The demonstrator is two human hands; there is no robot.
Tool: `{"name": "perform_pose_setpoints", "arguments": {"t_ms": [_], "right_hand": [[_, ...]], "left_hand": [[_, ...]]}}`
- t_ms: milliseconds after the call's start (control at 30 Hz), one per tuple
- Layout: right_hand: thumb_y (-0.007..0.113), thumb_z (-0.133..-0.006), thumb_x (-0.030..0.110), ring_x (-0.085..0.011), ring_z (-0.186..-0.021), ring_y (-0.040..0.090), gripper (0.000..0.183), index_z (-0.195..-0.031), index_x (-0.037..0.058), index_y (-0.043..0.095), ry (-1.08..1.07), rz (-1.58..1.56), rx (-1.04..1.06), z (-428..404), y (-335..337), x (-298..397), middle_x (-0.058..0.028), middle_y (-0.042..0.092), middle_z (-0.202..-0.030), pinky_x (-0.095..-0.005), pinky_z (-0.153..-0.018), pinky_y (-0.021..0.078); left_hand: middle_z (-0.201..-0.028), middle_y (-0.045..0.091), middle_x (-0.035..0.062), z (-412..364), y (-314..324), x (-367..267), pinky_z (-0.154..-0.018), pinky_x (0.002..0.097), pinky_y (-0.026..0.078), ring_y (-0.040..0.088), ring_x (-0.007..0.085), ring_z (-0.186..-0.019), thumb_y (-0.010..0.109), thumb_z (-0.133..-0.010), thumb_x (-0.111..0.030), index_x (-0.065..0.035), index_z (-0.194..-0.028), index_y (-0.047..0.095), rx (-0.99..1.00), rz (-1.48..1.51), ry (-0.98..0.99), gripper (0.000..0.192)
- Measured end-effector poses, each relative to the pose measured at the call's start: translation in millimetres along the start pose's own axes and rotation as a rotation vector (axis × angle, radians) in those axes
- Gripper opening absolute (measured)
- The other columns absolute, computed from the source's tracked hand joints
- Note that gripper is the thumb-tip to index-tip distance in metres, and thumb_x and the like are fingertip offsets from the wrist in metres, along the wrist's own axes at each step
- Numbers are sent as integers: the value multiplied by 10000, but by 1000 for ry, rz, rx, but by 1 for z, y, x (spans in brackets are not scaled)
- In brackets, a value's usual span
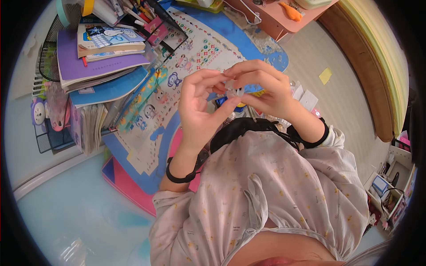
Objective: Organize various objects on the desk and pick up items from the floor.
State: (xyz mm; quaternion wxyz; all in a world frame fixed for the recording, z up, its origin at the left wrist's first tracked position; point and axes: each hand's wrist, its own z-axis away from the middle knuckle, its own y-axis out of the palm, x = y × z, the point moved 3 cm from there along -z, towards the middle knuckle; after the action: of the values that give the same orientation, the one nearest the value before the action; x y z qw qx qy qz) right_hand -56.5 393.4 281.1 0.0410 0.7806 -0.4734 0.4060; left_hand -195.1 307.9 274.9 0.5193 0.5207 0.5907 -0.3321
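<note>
My left hand [203, 103] and my right hand [266, 86] meet above the near edge of a blue, cartoon-printed desk. Between their fingertips they hold a small clear, whitish piece [234, 89] with a dark spot on it; its exact kind cannot be told. The thumbs press on it from below, and fingers of both hands cover its upper part. Under the hands, partly hidden, lie a blue and yellow item [240, 105] and other small things near my lap. Each forearm has a black band around it.
A black mesh organizer [43, 60] on the left holds stacked books, a purple notebook [100, 66] and pens. Beyond the desk stands a pink table [276, 15] with an orange figure [291, 12]. A yellow paper [325, 75] lies on the floor; open boxes [386, 189] stand at right.
</note>
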Motion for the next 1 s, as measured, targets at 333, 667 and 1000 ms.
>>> {"name": "perform_pose_setpoints", "arguments": {"t_ms": [333,667,1000], "right_hand": [[661,-747,-84,-229,-958,618,225,-962,-36,614,196,-323,-55,-2,-5,11,-181,590,-1091,-314,-781,543],[695,-752,-17,-195,-935,623,156,-899,-8,643,82,-217,-163,-12,7,28,-127,621,-1048,-283,-738,550],[649,-788,-30,-223,-1014,613,183,-969,-25,623,211,-533,-285,-10,22,31,-146,605,-1105,-321,-837,540]], "left_hand": [[-1104,589,137,8,9,-15,-819,277,498,582,163,-974,704,-761,16,21,-1194,472,-1,1,126,492],[-1129,581,156,12,2,-27,-780,282,555,597,199,-999,693,-755,33,47,-1113,598,-106,-175,363,370],[-1140,575,178,13,1,-31,-772,302,561,621,229,-967,722,-713,45,62,-1129,553,-179,-114,403,449]]}}
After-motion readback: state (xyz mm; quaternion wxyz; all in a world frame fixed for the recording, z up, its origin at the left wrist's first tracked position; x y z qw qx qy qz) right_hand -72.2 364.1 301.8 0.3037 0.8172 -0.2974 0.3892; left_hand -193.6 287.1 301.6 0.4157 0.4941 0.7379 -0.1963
